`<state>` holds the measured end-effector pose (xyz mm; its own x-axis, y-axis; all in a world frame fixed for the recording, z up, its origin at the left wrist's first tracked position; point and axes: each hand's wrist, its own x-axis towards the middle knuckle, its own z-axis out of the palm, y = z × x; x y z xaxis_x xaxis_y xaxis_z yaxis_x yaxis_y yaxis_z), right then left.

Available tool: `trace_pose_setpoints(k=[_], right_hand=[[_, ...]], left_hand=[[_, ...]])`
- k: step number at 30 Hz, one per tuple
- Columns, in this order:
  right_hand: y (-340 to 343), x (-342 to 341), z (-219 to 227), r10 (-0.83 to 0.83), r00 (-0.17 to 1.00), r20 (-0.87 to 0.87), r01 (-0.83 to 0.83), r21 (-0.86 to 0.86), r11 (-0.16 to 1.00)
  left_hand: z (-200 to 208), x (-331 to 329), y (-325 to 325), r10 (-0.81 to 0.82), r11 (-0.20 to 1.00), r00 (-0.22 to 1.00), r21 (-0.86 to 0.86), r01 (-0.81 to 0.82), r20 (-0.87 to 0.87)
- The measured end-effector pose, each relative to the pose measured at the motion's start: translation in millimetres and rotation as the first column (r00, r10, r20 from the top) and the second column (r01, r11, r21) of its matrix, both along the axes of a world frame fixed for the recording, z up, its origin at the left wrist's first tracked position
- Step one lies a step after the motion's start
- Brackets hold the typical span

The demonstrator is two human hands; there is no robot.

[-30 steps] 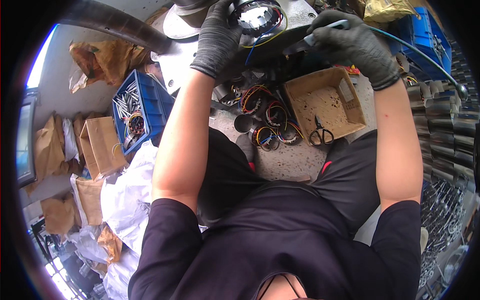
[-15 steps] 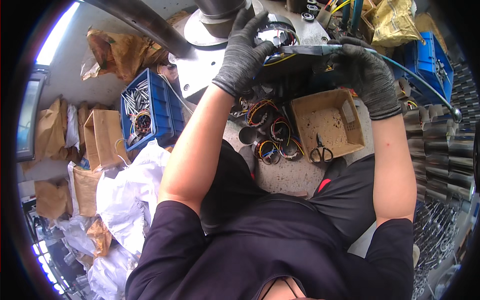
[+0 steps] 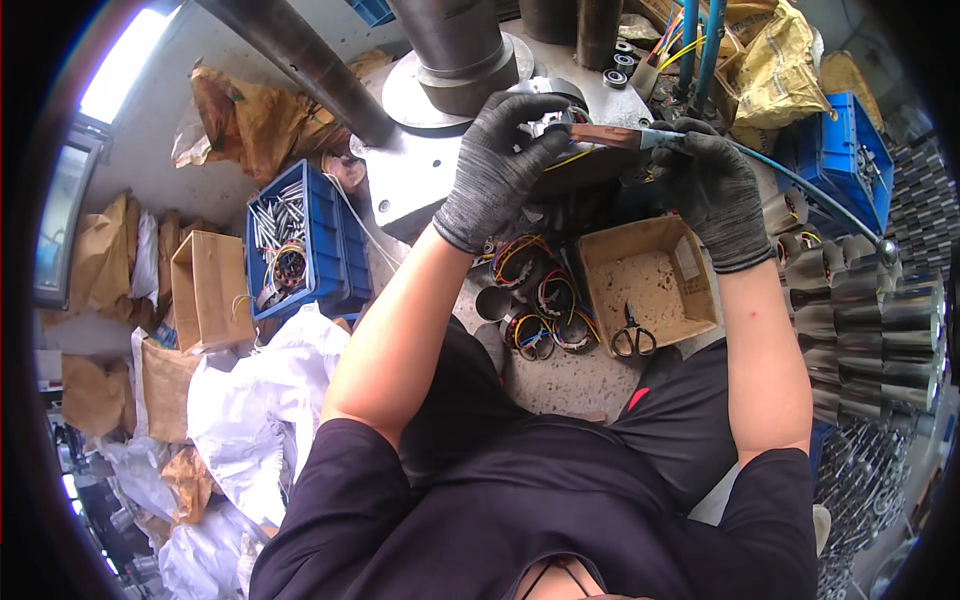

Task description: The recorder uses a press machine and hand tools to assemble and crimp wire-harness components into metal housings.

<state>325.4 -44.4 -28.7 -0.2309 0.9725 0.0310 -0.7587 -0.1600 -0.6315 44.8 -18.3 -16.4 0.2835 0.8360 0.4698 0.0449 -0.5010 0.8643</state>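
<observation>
Both my hands wear dark grey knitted gloves. At the edge of the press's metal plate, my left hand [image 3: 505,165] curls its thumb and fingers around a round motor part [image 3: 545,118] with a white piece and coloured wires; the glove hides some of it. My right hand [image 3: 712,185] is closed on the pale blue end of a flat, blade-like tool [image 3: 605,136]. The tool's brownish face points left, its tip by my left thumb and the motor part. Behind my right hand, a thin blue lever [image 3: 815,195] with a ball end slants down to the right.
Below my hands sit several wired motor parts [image 3: 540,300], a cardboard box [image 3: 700,300] and black scissors [image 3: 633,335]. A blue bin [image 3: 335,250] of metal pins stands left, another blue bin [image 3: 860,160] right. Stacked metal cylinders [image 3: 870,330] line the right side. The press column [image 3: 450,45] rises ahead.
The flat tool has turned, its visible face going from grey to brown. The whole view has shifted, so the press and both hands sit lower. My left hand stays at the motor part.
</observation>
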Motion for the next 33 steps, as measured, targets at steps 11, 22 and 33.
trace_pose_setpoints(k=[11,22,33], right_hand=[[-4.8,36.6,17.2,-0.148,0.989,0.029,0.149,-0.007,0.989],[-30.8,-17.5,33.1,-0.413,0.638,0.65,0.284,0.3,0.911],[-29.7,-51.4,36.8,-0.29,0.422,0.859,-0.111,0.366,0.924]], left_hand=[[-17.3,-7.1,-19.9,-0.216,0.932,0.951,-0.336,0.134,-0.22],[-27.5,-41.8,18.7,0.283,0.895,0.915,0.423,-0.144,-0.288],[-27.2,-18.8,48.3,0.081,0.991,0.975,-0.091,-0.101,-0.206]])
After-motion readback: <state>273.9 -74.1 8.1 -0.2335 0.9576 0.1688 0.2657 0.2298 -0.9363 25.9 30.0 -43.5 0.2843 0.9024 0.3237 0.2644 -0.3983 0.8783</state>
